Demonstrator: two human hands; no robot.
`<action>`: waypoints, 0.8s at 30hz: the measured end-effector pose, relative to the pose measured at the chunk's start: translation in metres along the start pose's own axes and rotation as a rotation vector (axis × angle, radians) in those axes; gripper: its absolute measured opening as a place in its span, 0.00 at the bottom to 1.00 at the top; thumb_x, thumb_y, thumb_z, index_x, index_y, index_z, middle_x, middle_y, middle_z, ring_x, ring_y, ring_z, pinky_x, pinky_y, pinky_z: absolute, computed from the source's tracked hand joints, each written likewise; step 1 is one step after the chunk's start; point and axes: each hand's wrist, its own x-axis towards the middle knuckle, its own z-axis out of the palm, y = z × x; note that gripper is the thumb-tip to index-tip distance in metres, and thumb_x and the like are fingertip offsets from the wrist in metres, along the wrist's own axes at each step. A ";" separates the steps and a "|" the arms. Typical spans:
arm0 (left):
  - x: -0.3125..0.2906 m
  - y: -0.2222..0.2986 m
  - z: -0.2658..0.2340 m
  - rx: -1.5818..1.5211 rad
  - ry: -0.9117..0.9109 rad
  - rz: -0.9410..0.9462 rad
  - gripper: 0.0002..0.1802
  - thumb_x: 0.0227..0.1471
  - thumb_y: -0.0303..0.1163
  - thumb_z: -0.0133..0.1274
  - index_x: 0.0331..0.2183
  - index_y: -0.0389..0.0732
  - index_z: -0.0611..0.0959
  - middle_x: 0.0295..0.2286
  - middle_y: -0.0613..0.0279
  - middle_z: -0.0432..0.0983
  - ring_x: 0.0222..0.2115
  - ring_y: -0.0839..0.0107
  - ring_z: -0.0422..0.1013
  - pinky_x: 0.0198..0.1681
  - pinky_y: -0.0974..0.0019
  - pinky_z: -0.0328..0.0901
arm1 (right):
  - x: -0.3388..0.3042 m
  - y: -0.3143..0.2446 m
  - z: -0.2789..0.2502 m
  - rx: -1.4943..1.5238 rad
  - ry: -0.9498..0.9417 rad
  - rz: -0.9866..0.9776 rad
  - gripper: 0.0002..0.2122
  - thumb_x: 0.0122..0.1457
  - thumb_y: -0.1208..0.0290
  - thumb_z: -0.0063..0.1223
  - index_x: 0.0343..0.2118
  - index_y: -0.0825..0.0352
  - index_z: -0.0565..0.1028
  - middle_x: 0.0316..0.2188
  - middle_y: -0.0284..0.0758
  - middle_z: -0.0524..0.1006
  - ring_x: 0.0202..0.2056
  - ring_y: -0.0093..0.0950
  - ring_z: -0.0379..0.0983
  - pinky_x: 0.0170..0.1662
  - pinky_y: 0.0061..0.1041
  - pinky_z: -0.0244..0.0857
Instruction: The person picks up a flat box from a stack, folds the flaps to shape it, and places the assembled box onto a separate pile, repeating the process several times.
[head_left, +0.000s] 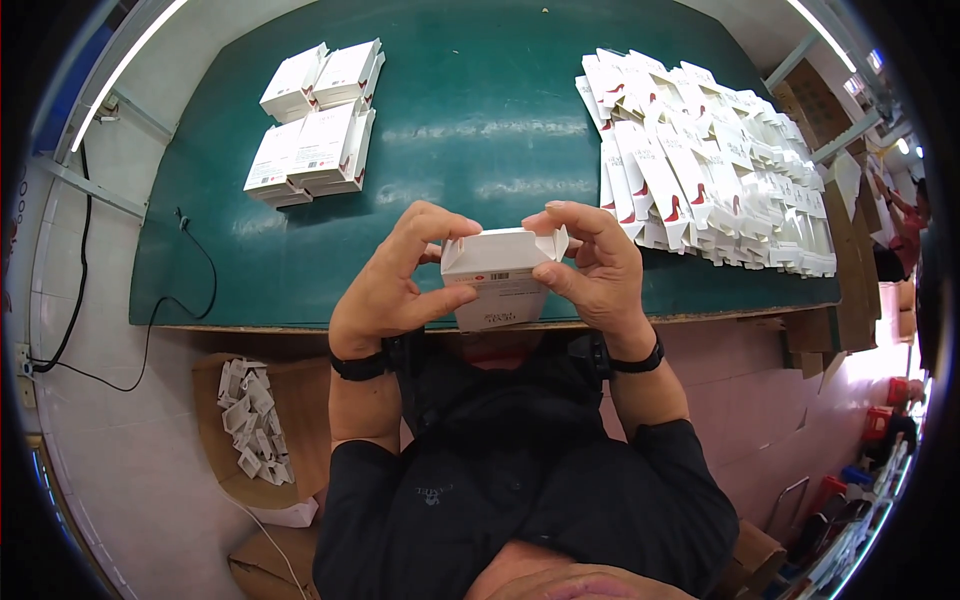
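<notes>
Over the near edge of the green table I hold a small white carton (pixel 497 283) between both hands. My left hand (pixel 405 275) grips its left end, the thumb on the front face and the fingers behind. At the right end, my right hand (pixel 597 262) pinches the carton near a raised end flap (pixel 553 243). Dark print and a barcode show on the side facing me. Far left on the table, folded white cartons (pixel 325 145) stand stacked in two groups. Many flat white cartons (pixel 690 165) with red shoe pictures lie in overlapping rows on the right.
The green table (pixel 470 130) spans the view ahead. Below its left side, an open cardboard box (pixel 310 420) holds small white folded pieces (pixel 252 420). A black cable (pixel 190 310) lies over the table's left edge. Cardboard boxes (pixel 850 270) stand beyond the right edge; a person (pixel 905 225) is farther off.
</notes>
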 end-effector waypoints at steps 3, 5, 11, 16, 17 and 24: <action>0.000 -0.001 -0.001 -0.014 -0.025 0.017 0.30 0.48 0.25 0.70 0.53 0.45 0.79 0.49 0.59 0.71 0.48 0.65 0.70 0.49 0.61 0.70 | 0.000 0.001 0.000 0.001 -0.011 -0.004 0.28 0.58 0.74 0.71 0.59 0.69 0.70 0.51 0.43 0.79 0.54 0.32 0.77 0.55 0.35 0.76; 0.000 -0.003 -0.002 0.030 -0.042 0.080 0.28 0.48 0.24 0.70 0.52 0.44 0.81 0.48 0.58 0.72 0.47 0.64 0.70 0.50 0.61 0.69 | 0.000 0.002 0.000 0.004 -0.019 -0.005 0.28 0.58 0.74 0.71 0.59 0.69 0.70 0.51 0.43 0.79 0.55 0.32 0.77 0.55 0.35 0.76; 0.004 0.000 -0.002 0.128 -0.059 0.195 0.25 0.49 0.23 0.68 0.50 0.43 0.84 0.46 0.58 0.72 0.46 0.61 0.70 0.52 0.60 0.67 | -0.001 0.006 0.003 0.013 -0.002 -0.108 0.28 0.59 0.75 0.70 0.60 0.68 0.68 0.53 0.45 0.78 0.56 0.33 0.77 0.57 0.37 0.75; 0.004 0.006 0.001 0.129 -0.063 0.139 0.23 0.48 0.22 0.68 0.48 0.43 0.86 0.46 0.57 0.71 0.47 0.61 0.70 0.51 0.61 0.67 | -0.006 0.007 -0.002 -0.067 -0.011 -0.147 0.25 0.59 0.76 0.70 0.57 0.69 0.70 0.55 0.47 0.78 0.56 0.34 0.77 0.58 0.35 0.74; 0.002 0.008 0.001 0.143 -0.056 0.082 0.23 0.47 0.21 0.68 0.48 0.42 0.86 0.46 0.56 0.71 0.48 0.61 0.70 0.51 0.61 0.67 | -0.005 0.005 -0.003 -0.106 -0.032 -0.138 0.22 0.59 0.76 0.69 0.54 0.69 0.73 0.56 0.47 0.78 0.56 0.35 0.77 0.58 0.34 0.74; -0.001 0.006 0.002 0.177 -0.057 0.124 0.20 0.47 0.22 0.69 0.45 0.39 0.86 0.46 0.55 0.70 0.48 0.59 0.70 0.53 0.60 0.66 | 0.000 -0.009 -0.001 -0.334 -0.048 -0.205 0.11 0.60 0.75 0.67 0.45 0.68 0.81 0.53 0.45 0.80 0.52 0.36 0.80 0.53 0.32 0.74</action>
